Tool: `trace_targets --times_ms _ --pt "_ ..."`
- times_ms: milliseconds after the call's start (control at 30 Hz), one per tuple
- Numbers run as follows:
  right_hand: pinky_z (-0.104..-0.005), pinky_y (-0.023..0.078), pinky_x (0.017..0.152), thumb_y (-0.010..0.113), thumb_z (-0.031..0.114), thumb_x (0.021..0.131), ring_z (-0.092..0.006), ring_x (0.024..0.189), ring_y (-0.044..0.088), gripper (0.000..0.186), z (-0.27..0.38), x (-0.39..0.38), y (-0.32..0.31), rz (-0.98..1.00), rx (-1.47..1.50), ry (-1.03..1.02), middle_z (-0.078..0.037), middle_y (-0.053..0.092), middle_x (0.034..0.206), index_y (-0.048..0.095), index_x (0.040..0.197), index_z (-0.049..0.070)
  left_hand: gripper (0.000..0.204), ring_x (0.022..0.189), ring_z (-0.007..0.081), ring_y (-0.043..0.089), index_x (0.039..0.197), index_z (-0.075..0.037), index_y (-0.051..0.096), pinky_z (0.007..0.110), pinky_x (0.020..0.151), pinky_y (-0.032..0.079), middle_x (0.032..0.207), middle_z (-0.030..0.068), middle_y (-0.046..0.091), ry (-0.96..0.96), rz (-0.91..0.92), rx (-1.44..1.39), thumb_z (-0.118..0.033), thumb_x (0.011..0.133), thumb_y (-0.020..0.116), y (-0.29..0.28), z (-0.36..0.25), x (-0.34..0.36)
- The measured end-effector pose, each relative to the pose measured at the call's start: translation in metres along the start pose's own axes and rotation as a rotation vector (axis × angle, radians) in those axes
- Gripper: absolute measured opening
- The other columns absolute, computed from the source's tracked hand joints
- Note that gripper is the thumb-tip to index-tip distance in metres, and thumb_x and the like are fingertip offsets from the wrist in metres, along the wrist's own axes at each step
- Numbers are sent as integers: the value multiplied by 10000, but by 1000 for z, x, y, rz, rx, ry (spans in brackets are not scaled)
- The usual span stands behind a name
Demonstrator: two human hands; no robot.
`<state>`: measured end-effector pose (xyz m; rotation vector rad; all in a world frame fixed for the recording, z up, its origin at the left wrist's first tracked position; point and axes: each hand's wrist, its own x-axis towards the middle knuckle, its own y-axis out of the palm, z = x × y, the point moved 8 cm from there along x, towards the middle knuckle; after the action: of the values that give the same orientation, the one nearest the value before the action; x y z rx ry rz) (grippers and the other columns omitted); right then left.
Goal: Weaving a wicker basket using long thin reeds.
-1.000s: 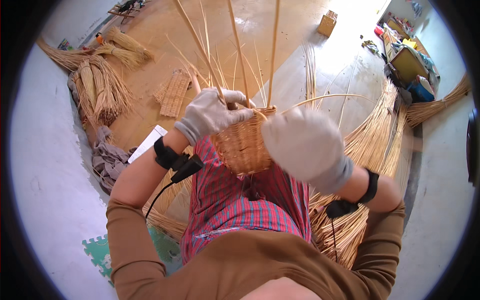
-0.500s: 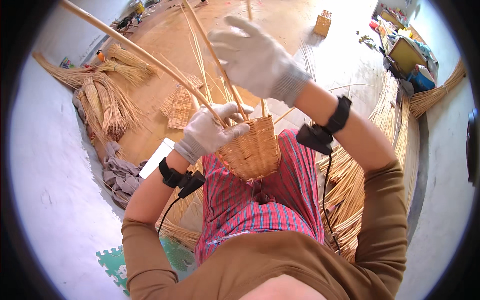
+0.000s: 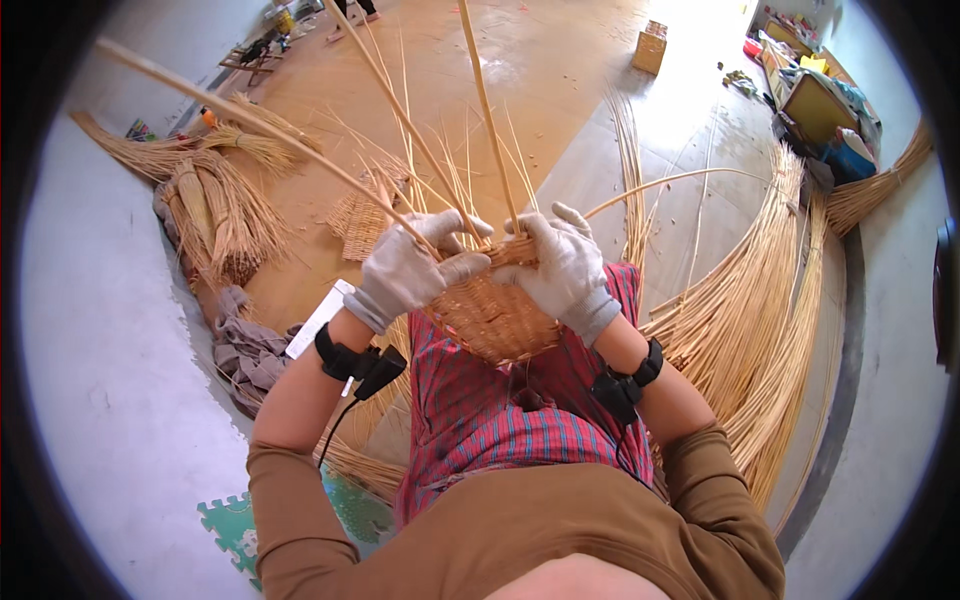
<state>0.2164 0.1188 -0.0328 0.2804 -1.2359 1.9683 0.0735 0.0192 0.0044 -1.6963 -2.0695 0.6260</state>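
A small woven wicker basket rests between my knees on red checked trousers. Tall, thick stakes and several thin wicker strands rise from its upper edge. My left hand, in a pale work glove, is closed on the left side of the basket's rim, its fingers by the stakes. On the right part of the rim my gloved right hand is closed too, thumb against the outer wall and fingers behind it. One strand runs out to the right from beside this hand. The fingertips behind the weave are partly hidden.
Large bundles of wicker rods lie at my right, more bundles at the left wall. Another woven piece lies beyond my left hand. A wicker box stands far off. Grey cloth lies at the left.
My right hand has come down from above the basket and now grips its rim. The left hand keeps its hold. A person's feet now show at the far edge.
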Motion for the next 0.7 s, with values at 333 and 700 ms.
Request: trace_targets --times_ms 333,700 --pt "-469 456 997 843 346 726 -355 879 674 433 82 25 -21 90 44 -273 -124 660 772 621 1009 103 357 894 157 720 1181 -36 699 305 777 582 1112 92 730 146 -239 -53 -93 857 838 -32 -1 -64" --pt "-459 443 1057 858 366 701 -338 967 689 483 80 28 -15 97 109 -257 -116 709 852 644 1053 114 389 836 158 737 1206 -25 685 302 734 584 996 89 760 89 -330 -69 -52 847 833 -28 0 -73"
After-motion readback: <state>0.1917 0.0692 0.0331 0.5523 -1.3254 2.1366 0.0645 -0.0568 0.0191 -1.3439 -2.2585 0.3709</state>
